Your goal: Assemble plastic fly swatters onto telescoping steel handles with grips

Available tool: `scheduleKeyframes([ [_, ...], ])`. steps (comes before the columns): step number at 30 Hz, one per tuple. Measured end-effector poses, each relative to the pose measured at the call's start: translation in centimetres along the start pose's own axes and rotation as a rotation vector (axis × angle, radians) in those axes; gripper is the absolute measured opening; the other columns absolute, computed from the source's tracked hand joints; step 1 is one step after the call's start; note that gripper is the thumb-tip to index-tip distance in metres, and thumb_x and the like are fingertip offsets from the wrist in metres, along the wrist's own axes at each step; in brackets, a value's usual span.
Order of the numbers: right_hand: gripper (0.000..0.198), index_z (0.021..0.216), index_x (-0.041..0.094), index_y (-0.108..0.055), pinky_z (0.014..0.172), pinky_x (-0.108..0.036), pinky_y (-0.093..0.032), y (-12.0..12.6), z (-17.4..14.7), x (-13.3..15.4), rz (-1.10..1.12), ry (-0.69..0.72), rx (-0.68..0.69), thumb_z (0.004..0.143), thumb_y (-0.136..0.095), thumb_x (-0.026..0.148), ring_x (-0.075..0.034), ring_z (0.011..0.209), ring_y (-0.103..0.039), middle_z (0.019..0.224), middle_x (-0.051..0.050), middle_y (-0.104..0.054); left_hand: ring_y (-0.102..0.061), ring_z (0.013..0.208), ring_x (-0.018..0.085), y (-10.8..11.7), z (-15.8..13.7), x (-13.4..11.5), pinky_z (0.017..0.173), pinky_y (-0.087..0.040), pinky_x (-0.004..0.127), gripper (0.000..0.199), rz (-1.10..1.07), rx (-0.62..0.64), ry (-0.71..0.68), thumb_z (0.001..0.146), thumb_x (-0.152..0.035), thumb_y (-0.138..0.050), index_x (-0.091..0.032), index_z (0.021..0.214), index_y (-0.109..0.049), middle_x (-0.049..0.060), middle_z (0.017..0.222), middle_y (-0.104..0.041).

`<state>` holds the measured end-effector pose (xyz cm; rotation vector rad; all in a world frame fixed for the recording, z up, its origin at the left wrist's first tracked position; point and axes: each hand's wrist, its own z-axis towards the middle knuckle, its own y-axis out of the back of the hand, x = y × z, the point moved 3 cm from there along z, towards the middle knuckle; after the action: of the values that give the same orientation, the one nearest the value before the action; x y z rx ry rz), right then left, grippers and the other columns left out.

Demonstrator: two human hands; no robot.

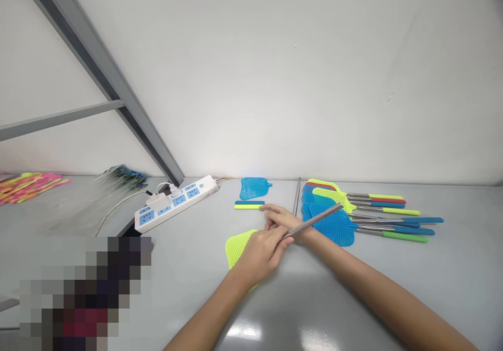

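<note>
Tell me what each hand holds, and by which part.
The left hand grips metal rods toward their left end. The right hand is at the right end of the yellow handle; whether it grips cannot be told.

My left hand (261, 252) and my right hand (288, 220), both bare.
Each has slender fingers (275, 212), the nails too small to make out. Behind them, my left forearm (216, 311) and my right forearm (371, 289) are slim, smooth in outline and bare along all the length that shows, narrowing to bare wrists (239, 280).
</note>
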<state>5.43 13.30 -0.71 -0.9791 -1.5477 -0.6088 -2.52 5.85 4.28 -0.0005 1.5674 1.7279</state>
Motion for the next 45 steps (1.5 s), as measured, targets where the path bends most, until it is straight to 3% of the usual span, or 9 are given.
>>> scheduleKeyframes([
  [5,0.028,0.098,0.016,-0.049,0.031,-0.018,-0.033,-1.0,2.9,-0.1,-0.099,-0.022,-0.038,0.076,-0.046,0.033,-0.011,0.034,-0.049,0.042,0.004,-0.049,-0.050,0.064,0.014,-0.2,-0.1,-0.1,0.057,-0.035,0.025,0.027,0.015,0.005,-0.019,0.087,-0.030,-0.027,-0.018,0.083,-0.050,0.001,0.073,-0.058],
  [11,0.034,0.109,0.021,-0.039,0.031,-0.016,-0.034,-1.7,3.5,0.0,-0.118,0.022,-0.097,0.076,-0.044,0.026,-0.009,0.033,-0.049,0.045,0.007,-0.049,-0.050,0.063,0.013,0.0,0.0,-0.1,0.056,-0.034,0.025,0.027,0.024,-0.011,-0.018,0.087,-0.030,-0.027,-0.018,0.079,-0.050,0.000,0.070,-0.058],
  [19,0.025,0.095,0.019,-0.049,0.027,-0.016,-0.030,-1.5,4.1,-0.7,-0.166,0.023,-0.146,0.070,-0.047,0.016,-0.009,0.028,-0.045,0.040,0.007,-0.050,-0.048,0.059,0.013,-0.2,-0.1,0.0,0.052,-0.031,0.025,0.028,0.055,-0.013,-0.031,0.087,-0.030,-0.027,-0.018,0.073,-0.049,0.000,0.065,-0.055],
  [24,0.019,0.087,0.017,-0.048,0.028,-0.017,-0.031,-1.6,4.0,-0.7,-0.099,0.002,-0.123,0.069,-0.052,0.016,-0.010,0.029,-0.046,0.038,0.006,-0.050,-0.049,0.060,0.013,-0.2,0.0,0.0,0.055,-0.033,0.025,0.028,0.026,-0.014,-0.017,0.087,-0.030,-0.027,-0.018,0.076,-0.050,0.000,0.067,-0.056],
  [28,0.023,0.087,0.018,-0.043,0.031,-0.017,-0.034,-1.4,3.0,-0.3,0.051,-0.012,-0.108,0.070,-0.056,0.026,-0.010,0.033,-0.048,0.045,0.004,-0.054,-0.049,0.061,0.013,0.1,0.0,0.1,0.056,-0.034,0.024,0.026,0.010,-0.025,-0.001,0.087,-0.030,-0.027,-0.019,0.079,-0.049,0.000,0.068,-0.056],
  [36,0.025,0.084,0.017,-0.044,0.031,-0.014,-0.027,2.6,-1.4,2.4,0.371,0.037,-0.315,0.075,-0.047,0.040,-0.004,0.031,-0.036,0.043,0.006,-0.046,-0.049,0.055,0.011,0.3,0.0,0.1,0.052,-0.032,0.021,0.027,-0.012,-0.001,0.017,0.087,-0.031,-0.026,-0.019,0.078,-0.048,-0.002,0.061,-0.052],
  [42,0.017,0.079,0.017,-0.051,0.030,-0.015,-0.021,6.8,-3.4,5.0,0.505,0.124,-0.313,0.077,-0.047,0.033,-0.005,0.030,-0.019,0.035,0.010,-0.022,-0.050,0.058,0.011,0.6,0.1,0.1,0.055,-0.034,0.021,0.026,-0.031,-0.011,0.048,0.087,-0.031,-0.025,-0.022,0.093,-0.049,-0.003,0.065,-0.054],
  [45,0.017,0.072,0.017,-0.051,0.031,-0.015,-0.023,8.1,-3.8,5.8,0.547,0.173,-0.317,0.076,-0.048,0.033,-0.005,0.033,-0.019,0.038,0.010,-0.019,-0.050,0.058,0.011,0.6,0.1,0.3,0.056,-0.035,0.021,0.025,-0.031,-0.012,0.069,0.087,-0.032,-0.025,-0.022,0.093,-0.048,-0.003,0.065,-0.054],
])
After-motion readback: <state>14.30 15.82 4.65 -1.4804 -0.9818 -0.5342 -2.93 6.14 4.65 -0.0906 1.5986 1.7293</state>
